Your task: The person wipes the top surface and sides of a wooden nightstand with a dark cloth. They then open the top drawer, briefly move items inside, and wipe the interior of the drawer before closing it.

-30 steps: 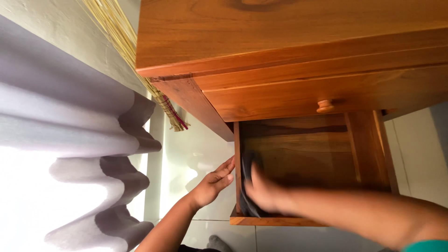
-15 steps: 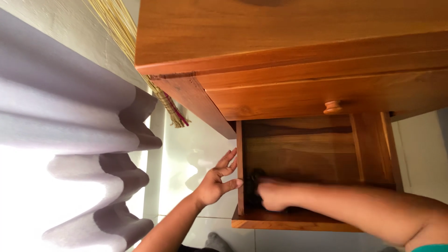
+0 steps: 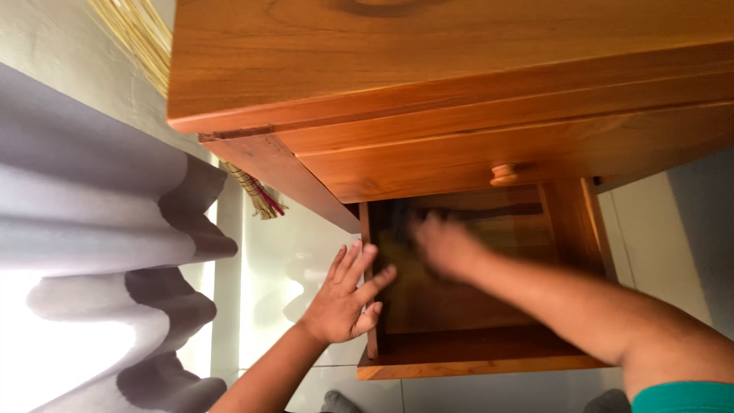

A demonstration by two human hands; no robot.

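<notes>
drawer (image 3: 474, 356): pulled out of wooden cabinet (image 3: 459, 69), stiff and probably fairly heavy, best gripped by its side walls | left hand (image 3: 344, 298): fingers spread, flat against drawer's left wall | right hand (image 3: 447, 245): blurred, inside near back-left corner on something dark, finger state unclear | knob (image 3: 505, 174) above

grey curtain (image 3: 99, 252) | pale tiled floor (image 3: 283, 275) | straw broom (image 3: 153, 38) | daylight
</notes>
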